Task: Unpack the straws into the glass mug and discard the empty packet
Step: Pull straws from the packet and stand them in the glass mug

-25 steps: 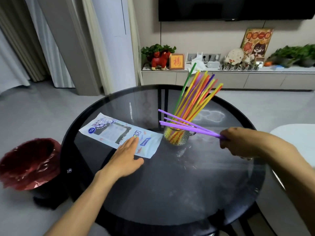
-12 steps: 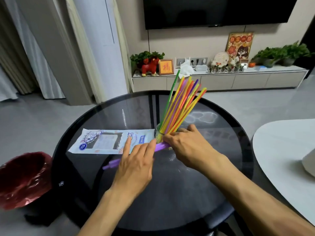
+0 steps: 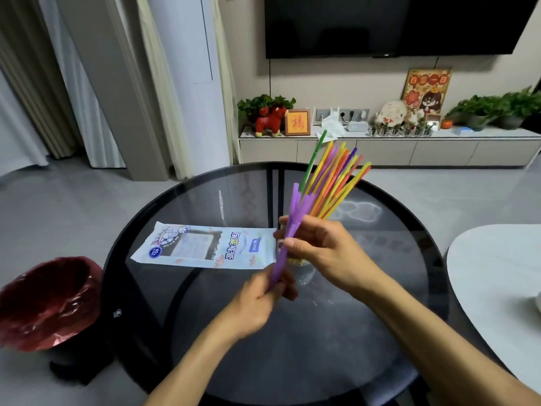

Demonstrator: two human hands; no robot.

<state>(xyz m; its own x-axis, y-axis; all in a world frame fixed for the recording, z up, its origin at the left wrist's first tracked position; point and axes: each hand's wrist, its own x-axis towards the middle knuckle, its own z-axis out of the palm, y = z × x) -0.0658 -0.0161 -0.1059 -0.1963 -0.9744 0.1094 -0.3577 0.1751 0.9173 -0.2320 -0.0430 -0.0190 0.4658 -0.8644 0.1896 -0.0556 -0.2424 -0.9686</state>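
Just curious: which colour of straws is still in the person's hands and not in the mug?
The purple straws, gripped by both hands; the yellow, orange and green ones already stand in the mug.

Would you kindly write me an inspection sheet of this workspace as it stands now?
Surface: round dark glass table.
Job's things: purple straws held in both hands above the table; other straws stand in the mug, mostly hidden behind the hands; packet lies flat, appears empty.
Clutter: nothing seen on the table.
Grippers: left hand pinches the purple straws' lower end; right hand grips them higher.
Cables: one runs down the wall below the TV.
Surroundings: red-lined bin on the floor left; white table right; sideboard with plants and ornaments.
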